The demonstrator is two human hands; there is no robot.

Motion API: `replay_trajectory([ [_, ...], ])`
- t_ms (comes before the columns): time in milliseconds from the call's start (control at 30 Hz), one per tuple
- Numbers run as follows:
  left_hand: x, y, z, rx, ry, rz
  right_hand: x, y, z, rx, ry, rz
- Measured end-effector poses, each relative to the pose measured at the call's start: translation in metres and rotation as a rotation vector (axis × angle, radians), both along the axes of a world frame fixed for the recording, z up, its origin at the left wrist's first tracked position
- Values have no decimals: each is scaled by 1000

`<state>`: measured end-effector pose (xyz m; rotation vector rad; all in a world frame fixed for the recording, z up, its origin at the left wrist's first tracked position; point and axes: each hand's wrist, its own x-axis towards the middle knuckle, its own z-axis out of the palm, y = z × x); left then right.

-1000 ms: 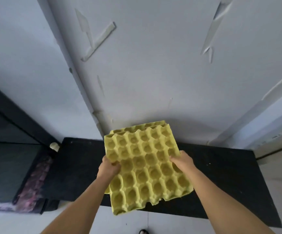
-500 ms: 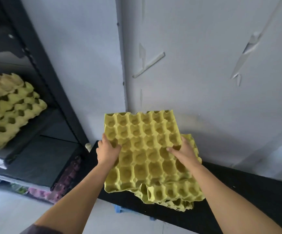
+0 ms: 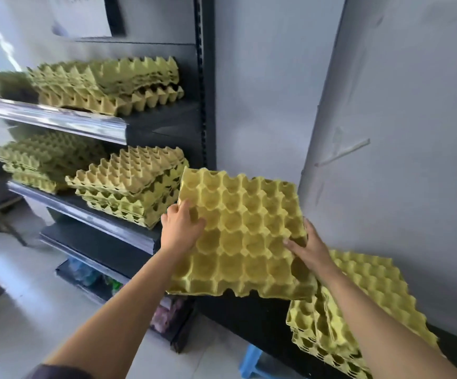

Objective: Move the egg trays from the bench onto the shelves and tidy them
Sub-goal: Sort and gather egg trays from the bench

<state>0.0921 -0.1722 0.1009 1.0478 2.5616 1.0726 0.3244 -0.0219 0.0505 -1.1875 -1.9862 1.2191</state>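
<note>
I hold one yellow egg tray (image 3: 245, 236) in the air, cups facing up, between the shelves and the bench. My left hand (image 3: 179, 228) grips its left edge and my right hand (image 3: 308, 247) grips its right edge. A stack of yellow egg trays (image 3: 369, 305) lies on the black bench (image 3: 252, 321) at the lower right. On the black shelf unit to the left, a stack of trays (image 3: 131, 184) sits on the middle shelf (image 3: 107, 217) close to my left hand. Another stack (image 3: 107, 83) lies on the upper shelf (image 3: 58, 119).
More trays (image 3: 39, 160) lie further left on the middle shelf, blurred. The grey wall (image 3: 385, 105) rises behind the bench. A black upright post (image 3: 208, 86) ends the shelf unit on the right. A blue stool (image 3: 252, 359) stands under the bench. Lower shelves hold coloured packages (image 3: 90, 274).
I have lifted the top tray off the bench stack and carried it left and up. My view has swung left, bringing the shelves and their stacks into sight.
</note>
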Motion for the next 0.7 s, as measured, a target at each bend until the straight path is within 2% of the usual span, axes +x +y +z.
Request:
replay_trajectory([
  [133, -50, -30, 13, -72, 40, 13, -54, -18, 17, -40, 112, 43],
  [267, -75, -46, 31, -211, 300, 37, -103, -26, 34, -18, 162, 50],
  [433, -75, -57, 37, -321, 661, -350, -162, -18, 54, -2, 212, 104],
  [500, -82, -58, 31, -413, 762, -405, -188, -16, 60, -6, 233, 102],
  [600, -105, -57, 21, -448, 957, -296, -227, -17, 67, -21, 275, 81],
  [700, -136, -59, 14, -352, 993, -155, -264, -24, 70, -59, 322, 69],
])
